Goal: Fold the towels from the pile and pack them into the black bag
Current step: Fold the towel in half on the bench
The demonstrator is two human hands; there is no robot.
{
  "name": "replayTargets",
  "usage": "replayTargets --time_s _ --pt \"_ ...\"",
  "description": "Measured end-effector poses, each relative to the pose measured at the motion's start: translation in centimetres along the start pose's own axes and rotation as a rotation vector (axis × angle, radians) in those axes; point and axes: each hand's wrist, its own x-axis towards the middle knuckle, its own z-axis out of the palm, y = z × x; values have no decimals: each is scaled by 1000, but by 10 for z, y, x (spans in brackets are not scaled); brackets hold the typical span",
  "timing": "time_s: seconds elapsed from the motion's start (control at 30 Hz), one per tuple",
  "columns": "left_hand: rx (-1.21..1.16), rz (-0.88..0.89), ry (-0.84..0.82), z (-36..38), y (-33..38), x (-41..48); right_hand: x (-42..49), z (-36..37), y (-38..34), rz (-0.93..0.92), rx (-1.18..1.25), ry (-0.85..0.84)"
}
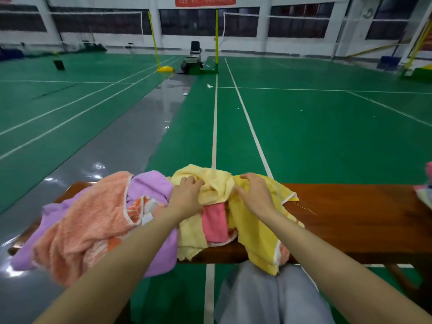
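Clearly soft, light, floppy terry, prone to sagging and snagging its neighbours; best taken by two corners along one hem. Crumpled pale yellow towel atop the pile, mid counter, beside brighter yellow, pink, purple and peach ones. Left hand curled, pinching that towel; right hand spread flat, pressing the bright yellow towel. No bag in view.

Indoor sports hall; green badminton courts, nets, yellow posts.
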Motion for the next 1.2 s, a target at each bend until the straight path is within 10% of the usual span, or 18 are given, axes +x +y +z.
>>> replayTargets --time_s 0.27,0.67,0.87,1.2 --pt "-240 -205 110 16 -16 -5 -9 30 -17 -170 -193 -286" --pt "-213 -134 -25 -6 -19 3 -16 27 -16 -234 -20 -64" --pt "104 64 63 0 -11 -5 -12 8 -8 6 397 143" --pt "-339 -88 -45 -44 -5 2 33 -99 7 293 697 700"
